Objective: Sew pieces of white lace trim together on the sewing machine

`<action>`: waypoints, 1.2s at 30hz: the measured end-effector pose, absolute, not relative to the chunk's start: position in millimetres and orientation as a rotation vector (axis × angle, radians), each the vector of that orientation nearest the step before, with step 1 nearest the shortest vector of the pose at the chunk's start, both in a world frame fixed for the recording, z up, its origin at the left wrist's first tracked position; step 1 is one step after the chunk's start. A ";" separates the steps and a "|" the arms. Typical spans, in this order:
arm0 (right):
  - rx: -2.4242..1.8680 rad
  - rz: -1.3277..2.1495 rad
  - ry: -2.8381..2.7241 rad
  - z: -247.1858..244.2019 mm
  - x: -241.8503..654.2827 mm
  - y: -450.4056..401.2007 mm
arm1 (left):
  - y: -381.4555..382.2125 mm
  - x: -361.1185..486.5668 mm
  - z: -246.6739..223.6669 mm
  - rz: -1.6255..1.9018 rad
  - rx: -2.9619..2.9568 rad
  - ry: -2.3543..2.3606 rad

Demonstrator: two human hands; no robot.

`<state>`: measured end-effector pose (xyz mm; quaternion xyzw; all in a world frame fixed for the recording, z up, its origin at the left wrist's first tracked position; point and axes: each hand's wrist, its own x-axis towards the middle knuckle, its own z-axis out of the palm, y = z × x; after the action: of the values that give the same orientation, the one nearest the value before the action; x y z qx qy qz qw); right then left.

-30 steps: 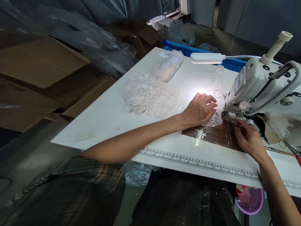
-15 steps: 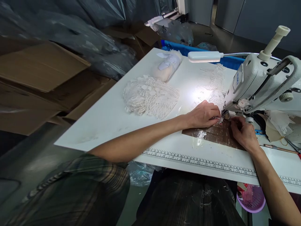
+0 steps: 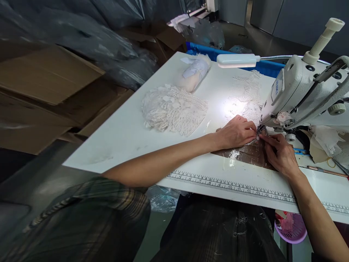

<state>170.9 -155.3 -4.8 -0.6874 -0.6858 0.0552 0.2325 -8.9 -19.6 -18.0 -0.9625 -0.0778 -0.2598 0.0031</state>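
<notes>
My left hand [image 3: 237, 131] is closed on white lace [image 3: 251, 112] just left of the sewing machine's needle, its fingers curled down on the work. My right hand [image 3: 280, 153] comes in from the right, thumb and forefinger reaching to the lace edge beside the presser foot [image 3: 262, 130]; its fingertips are small and partly hidden. The white sewing machine [image 3: 289, 87] stands over both hands. Under them lies a shiny brown sheet [image 3: 242, 154]. The lace runs back from the needle across the table, brightly lit.
On the white table [image 3: 131, 145] rest a heap of lace [image 3: 174, 109] and a wrapped pale bundle [image 3: 195, 72]. A lamp [image 3: 238, 60] overhangs the lace. A printed ruler [image 3: 231, 187] follows the front edge. Scraps [image 3: 327, 140] lie right; cardboard boxes [image 3: 46, 76] stand left, a purple basket [image 3: 296, 233] below.
My right hand has moved left, its forefinger now stretched to the lace by the presser foot. My left hand stays at the needle. The view has shifted slightly.
</notes>
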 end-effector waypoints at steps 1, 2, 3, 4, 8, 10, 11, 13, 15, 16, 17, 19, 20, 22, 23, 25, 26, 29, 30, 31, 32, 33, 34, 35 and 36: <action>-1.900 0.136 -1.924 -4.4 170.9 -155.6 | -19.9 -8.8 -18.1 -0.789 -3.013 -0.256; -1.911 0.118 -1.954 -4.2 171.0 -155.8 | -20.0 -8.6 -18.5 -0.772 -3.007 -0.265; -1.922 0.099 -1.975 -4.2 171.1 -156.0 | -20.1 -8.4 -19.1 -0.767 -2.998 -0.266; -1.931 0.083 -1.993 -4.3 171.2 -156.0 | -20.1 -8.2 -20.0 -0.772 -2.984 -0.262; -1.940 0.044 -2.024 -6.3 171.2 -155.5 | -19.8 -7.9 -23.8 -0.832 -2.877 -0.202; -1.952 0.029 -2.014 -7.5 171.0 -155.3 | -19.8 -8.3 -23.8 -0.850 -2.819 -0.159; -1.958 0.021 -2.009 -7.9 170.9 -155.3 | -19.9 -8.6 -23.3 -0.853 -2.801 -0.143; -1.964 0.005 -2.010 -8.3 170.7 -155.1 | -19.9 -9.3 -21.7 -0.854 -2.797 -0.127; -1.953 -0.019 -2.028 -8.3 170.7 -155.0 | -19.8 -9.7 -20.4 -0.857 -2.821 -0.128; -1.946 -0.032 -2.038 -8.1 170.5 -154.9 | -19.7 -9.6 -20.1 -0.858 -2.834 -0.129; -1.942 -0.045 -2.046 -8.0 170.3 -154.8 | -19.7 -9.5 -20.1 -0.858 -2.845 -0.131; -1.939 -0.069 -2.056 -7.6 169.2 -154.8 | -20.0 -9.2 -20.4 -0.845 -2.860 -0.144; -1.941 -0.080 -2.058 -7.4 168.4 -155.0 | -20.6 -9.3 -20.6 -0.836 -2.866 -0.155; -1.951 -0.093 -2.064 -6.9 166.7 -155.7 | -22.5 -10.5 -20.2 -0.820 -2.885 -0.180; -1.958 -0.092 -2.068 -6.7 166.1 -156.2 | -23.9 -11.6 -19.6 -0.816 -2.900 -0.186; -1.967 -0.066 -2.060 -6.8 166.2 -157.1 | -26.9 -14.5 -17.8 -0.815 -2.939 -0.179; -1.963 -0.039 -2.041 -7.1 167.0 -157.4 | -28.2 -15.9 -16.8 -0.817 -2.959 -0.170; -1.878 0.076 -1.905 -9.6 171.7 -157.0 | -30.9 -19.0 -14.9 -0.815 -2.985 -0.164; -1.839 0.110 -1.840 -10.7 173.4 -156.5 | -31.2 -19.5 -14.8 -0.809 -2.984 -0.169; -1.810 0.134 -1.781 -11.6 174.7 -155.9 | -31.4 -19.7 -14.9 -0.804 -2.981 -0.174; -1.794 0.148 -1.736 -12.3 175.5 -155.3 | -31.5 -19.7 -15.1 -0.797 -2.978 -0.177; -1.794 0.150 -1.710 -12.8 175.7 -154.8 | -31.5 -19.7 -15.4 -0.791 -2.974 -0.179; -1.803 0.143 -1.705 -13.0 175.3 -154.5 | -31.6 -19.5 -15.7 -0.786 -2.969 -0.179; -1.816 0.130 -1.717 -12.9 174.5 -154.3 | -31.7 -19.4 -15.9 -0.782 -2.960 -0.180; -1.826 0.114 -1.737 -12.6 173.5 -154.4 | -31.9 -19.3 -16.0 -0.782 -2.947 -0.183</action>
<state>173.5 -154.4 -12.6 -0.6894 -0.6560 0.0429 0.3044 -19.3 -31.9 -16.0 -0.9639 -0.0600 -0.2557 0.0438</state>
